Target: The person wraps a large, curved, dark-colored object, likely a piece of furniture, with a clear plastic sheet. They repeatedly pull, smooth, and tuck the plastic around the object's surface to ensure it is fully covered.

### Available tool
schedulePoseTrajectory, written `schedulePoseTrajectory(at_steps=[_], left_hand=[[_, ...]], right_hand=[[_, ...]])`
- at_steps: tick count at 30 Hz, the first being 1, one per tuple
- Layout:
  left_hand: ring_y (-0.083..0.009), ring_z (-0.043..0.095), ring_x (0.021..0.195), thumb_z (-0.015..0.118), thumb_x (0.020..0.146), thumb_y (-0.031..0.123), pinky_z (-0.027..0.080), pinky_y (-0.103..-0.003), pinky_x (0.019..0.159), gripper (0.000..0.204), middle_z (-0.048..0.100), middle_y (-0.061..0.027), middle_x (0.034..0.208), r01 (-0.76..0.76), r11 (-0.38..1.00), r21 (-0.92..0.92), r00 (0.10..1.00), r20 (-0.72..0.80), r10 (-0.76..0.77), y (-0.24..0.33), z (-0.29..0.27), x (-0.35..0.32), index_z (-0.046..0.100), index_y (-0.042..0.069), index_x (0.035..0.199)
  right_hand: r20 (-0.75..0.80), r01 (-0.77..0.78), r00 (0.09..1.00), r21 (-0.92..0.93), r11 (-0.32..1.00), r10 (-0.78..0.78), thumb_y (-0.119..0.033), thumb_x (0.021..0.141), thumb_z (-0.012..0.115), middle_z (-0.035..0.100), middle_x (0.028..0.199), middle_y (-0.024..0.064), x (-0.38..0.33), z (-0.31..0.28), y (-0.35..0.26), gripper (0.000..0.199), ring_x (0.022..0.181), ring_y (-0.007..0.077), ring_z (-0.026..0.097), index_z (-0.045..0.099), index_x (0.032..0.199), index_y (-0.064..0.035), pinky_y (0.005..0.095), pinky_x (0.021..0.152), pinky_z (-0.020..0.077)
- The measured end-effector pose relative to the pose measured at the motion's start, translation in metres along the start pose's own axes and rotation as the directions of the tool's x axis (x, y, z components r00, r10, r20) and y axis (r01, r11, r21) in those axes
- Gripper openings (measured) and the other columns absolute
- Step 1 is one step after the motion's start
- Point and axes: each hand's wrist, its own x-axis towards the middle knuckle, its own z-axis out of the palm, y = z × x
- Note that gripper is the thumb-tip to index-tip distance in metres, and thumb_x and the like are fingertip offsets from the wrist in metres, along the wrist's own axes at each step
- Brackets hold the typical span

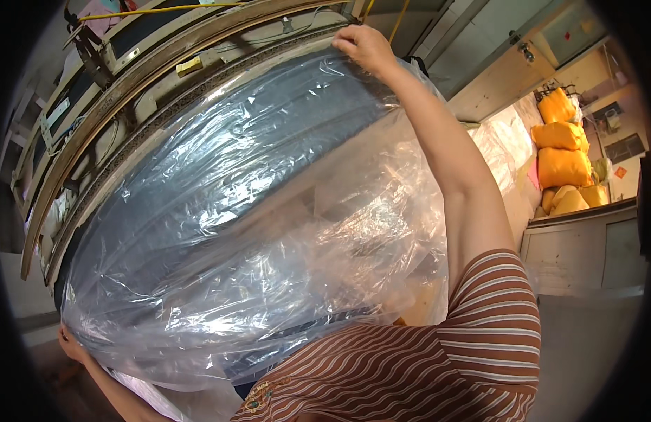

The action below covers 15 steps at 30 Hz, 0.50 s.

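Note:
A large clear plastic sheet (382, 218), shiny and creased, stretches between my hands over a dark blue-grey surface that shows through it. At the far edge my right hand (368, 49) is closed, its fingers pinching the sheet near its far right corner. Low at the left, my left hand (72, 344) has its fingers curled at the sheet's left corner, partly hidden by the plastic. Toward my body the near part of the sheet hangs loose in folds.
Along the far side runs a long machine frame with a rail (100, 169) and a yellow block (189, 66) on it. A yellow cord (157, 10) crosses above. To the right, orange bundles (563, 165) are stacked beyond an open door (508, 74), near a grey cabinet (571, 253).

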Motion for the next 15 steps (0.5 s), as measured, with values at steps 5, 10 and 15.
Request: schedulePoseTrajectory(at_steps=[5,10,15], left_hand=[[-0.0271,0.059,0.101,0.052,0.091,0.043,0.042,-0.033,0.087,0.045,0.064,-0.0127,0.111,0.019,0.999,-0.031,0.999,-0.032,-0.02,-0.028,-0.013,0.002,0.062,0.006,0.113],[-0.0228,0.057,0.108,0.052,0.092,0.043,0.04,-0.029,0.093,0.047,0.062,-0.0085,0.12,0.178,0.958,-0.225,0.976,-0.087,-0.201,-0.033,-0.038,0.001,0.06,0.006,0.121],[-0.0195,0.054,0.11,0.053,0.093,0.038,0.039,-0.029,0.096,0.046,0.059,-0.0085,0.123,0.161,0.917,-0.364,0.972,-0.104,-0.211,-0.057,-0.12,-0.011,0.059,0.003,0.122]], right_hand=[[0.412,-0.425,0.883,0.499,0.755,0.224,-0.023,0.084,0.06,0.059,0.072,0.0008,-0.011,-0.001,-0.015,0.018,0.07,0.0083,0.052,0.065,0.086,-0.0057,0.0236,0.066,0.0418],[0.264,-0.361,0.917,0.233,0.903,0.299,-0.028,0.079,0.065,0.064,0.079,0.005,-0.037,-0.003,-0.012,0.019,0.078,0.0184,0.06,0.068,0.087,-0.0115,0.031,0.073,0.0452],[0.112,-0.216,0.974,0.171,0.961,0.198,-0.027,0.078,0.068,0.062,0.083,0.0041,-0.037,0.012,-0.037,0.018,0.077,0.0197,0.059,0.068,0.086,-0.0102,0.0311,0.071,0.0454]])
